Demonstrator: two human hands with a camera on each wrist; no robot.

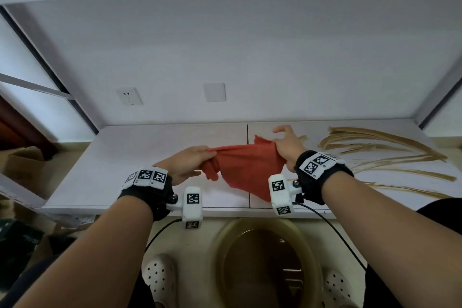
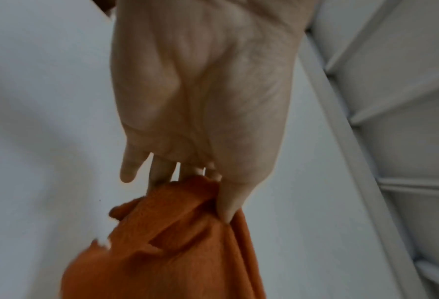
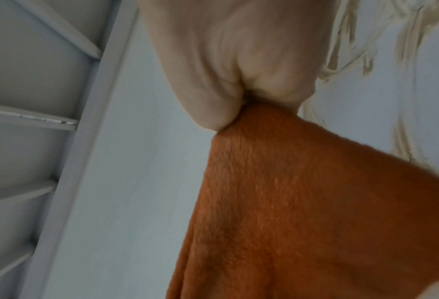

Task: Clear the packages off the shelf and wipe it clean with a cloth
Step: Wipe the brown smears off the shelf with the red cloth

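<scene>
An orange-red cloth (image 1: 246, 170) hangs stretched between both hands above the white shelf (image 1: 140, 157). My left hand (image 1: 192, 161) pinches its bunched left corner; in the left wrist view the thumb and fingers (image 2: 226, 202) clamp the cloth (image 2: 177, 252). My right hand (image 1: 285, 145) pinches the right corner, with the other fingers lifted. The right wrist view shows the cloth (image 3: 289, 212) falling from that pinch (image 3: 241, 107). Brown smear streaks (image 1: 380, 152) cover the shelf's right part. No packages lie on the shelf.
A wall socket (image 1: 129, 96) and a blank plate (image 1: 214, 92) sit on the back wall. A basin of murky water (image 1: 265, 257) stands on the floor between my white clogs (image 1: 160, 275). Cardboard boxes (image 1: 22, 160) are at the left.
</scene>
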